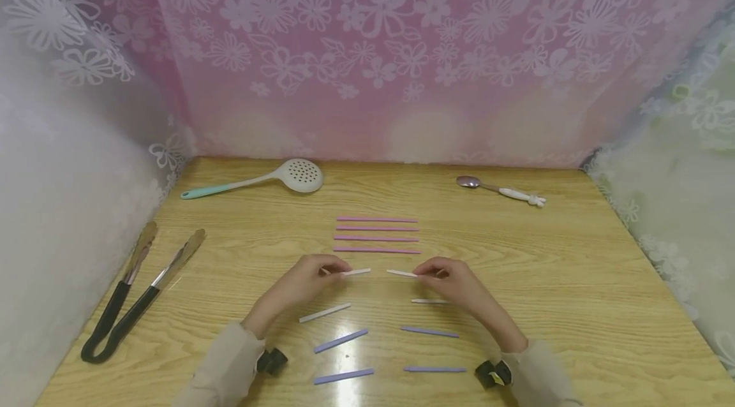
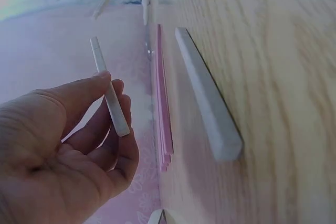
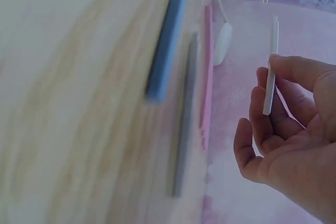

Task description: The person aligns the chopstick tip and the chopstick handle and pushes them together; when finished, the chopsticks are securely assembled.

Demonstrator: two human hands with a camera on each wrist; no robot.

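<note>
Between thumb and fingers my left hand (image 1: 312, 276) pinches a short white stick (image 1: 359, 272), its free end pointing right. Opposite it, my right hand (image 1: 456, 282) pinches another short white stick (image 1: 400, 273) that points left. A small gap separates the two ends in the head view. Up close, the left stick (image 2: 109, 85) looks flat-sided with a thin line near its tip; the right stick (image 3: 271, 66) is held near its middle. One white stick (image 1: 325, 312) lies below the left hand, and another (image 1: 429, 301) lies partly behind the right hand.
Several long pink sticks (image 1: 376, 239) lie in parallel beyond the hands. Purple sticks (image 1: 343, 376) lie nearer, in left and right pairs. Black-handled tongs (image 1: 117, 324) rest at left, a slotted skimmer (image 1: 301, 176) at back left, a spoon (image 1: 511, 192) at back right. Floral curtains (image 1: 379, 62) surround the table.
</note>
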